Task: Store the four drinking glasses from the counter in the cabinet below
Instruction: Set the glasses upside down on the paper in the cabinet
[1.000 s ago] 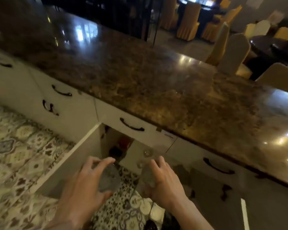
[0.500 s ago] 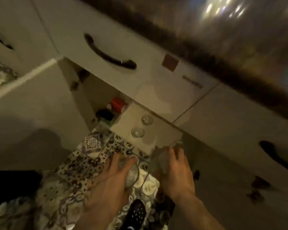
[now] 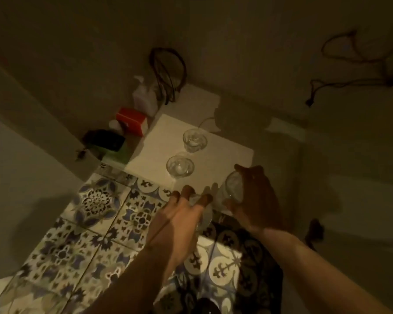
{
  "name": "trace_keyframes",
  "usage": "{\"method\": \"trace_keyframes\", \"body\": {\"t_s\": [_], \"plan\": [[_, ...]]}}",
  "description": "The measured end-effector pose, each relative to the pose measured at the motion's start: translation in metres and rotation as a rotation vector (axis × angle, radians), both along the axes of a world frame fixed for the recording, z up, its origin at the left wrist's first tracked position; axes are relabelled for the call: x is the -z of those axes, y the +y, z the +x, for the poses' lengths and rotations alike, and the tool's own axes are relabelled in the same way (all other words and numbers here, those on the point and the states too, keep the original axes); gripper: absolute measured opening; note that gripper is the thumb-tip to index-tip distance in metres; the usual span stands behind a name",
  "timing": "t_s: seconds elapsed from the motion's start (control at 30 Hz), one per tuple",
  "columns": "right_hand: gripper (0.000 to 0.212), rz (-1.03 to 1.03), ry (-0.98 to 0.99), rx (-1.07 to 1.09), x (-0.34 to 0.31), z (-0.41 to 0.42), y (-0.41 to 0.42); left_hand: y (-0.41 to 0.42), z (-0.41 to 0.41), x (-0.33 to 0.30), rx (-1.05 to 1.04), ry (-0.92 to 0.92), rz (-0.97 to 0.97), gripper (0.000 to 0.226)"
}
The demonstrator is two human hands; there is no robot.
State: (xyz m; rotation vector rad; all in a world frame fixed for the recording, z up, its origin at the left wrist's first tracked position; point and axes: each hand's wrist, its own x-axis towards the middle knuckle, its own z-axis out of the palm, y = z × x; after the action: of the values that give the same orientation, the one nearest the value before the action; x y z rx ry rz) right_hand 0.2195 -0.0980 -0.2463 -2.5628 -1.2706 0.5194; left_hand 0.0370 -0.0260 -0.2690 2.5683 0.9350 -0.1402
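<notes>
Fingers [image 3: 187,191] of left hand [image 3: 179,220] and right hand [image 3: 256,200] each curled round a glass [image 3: 233,189]

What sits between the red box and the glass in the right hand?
In the head view, two empty glasses stand on the pale shelf between red box and held glass.

No legible text, label, brand or number anywhere in view

Red and white box [image 3: 132,120] at the back left of the cabinet floor: printed faces too dim and blurred to read. White bottle [image 3: 143,96] behind it: no label lettering made out. Green pack [image 3: 117,152] under a dark object: no words resolved. Drinking glasses, standing or held: plain and unmarked as far as can be seen
</notes>
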Motion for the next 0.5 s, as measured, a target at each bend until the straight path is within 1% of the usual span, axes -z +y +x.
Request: {"method": "trace_keyframes", "body": {"t_s": [0.07,0.13,0.23,0.37,0.43,0.5], "plan": [[0.089,0.04,-0.054,0.012,0.033,0.012,0.009,0.015,0.01,0.028,0.084,-0.029,0.026,0.09],[0.092,0.062,-0.103,0.013,0.061,0.027,0.022,0.03,0.023,0.049,0.143,-0.06,0.062,0.088],[0.092,0.082,-0.134,0.006,0.095,0.049,0.045,0.051,0.048,0.078,0.193,-0.075,0.047,0.084],[0.095,0.14,-0.133,-0.025,0.125,0.07,0.077,0.075,0.077,0.111,0.297,-0.028,0.13,0.088],[0.094,0.189,-0.095,-0.029,0.135,0.082,0.091,0.085,0.091,0.124,0.331,-0.021,0.17,0.088],[0.093,0.242,-0.055,-0.055,0.141,0.092,0.103,0.095,0.106,0.132,0.343,-0.012,0.163,0.087]]}}
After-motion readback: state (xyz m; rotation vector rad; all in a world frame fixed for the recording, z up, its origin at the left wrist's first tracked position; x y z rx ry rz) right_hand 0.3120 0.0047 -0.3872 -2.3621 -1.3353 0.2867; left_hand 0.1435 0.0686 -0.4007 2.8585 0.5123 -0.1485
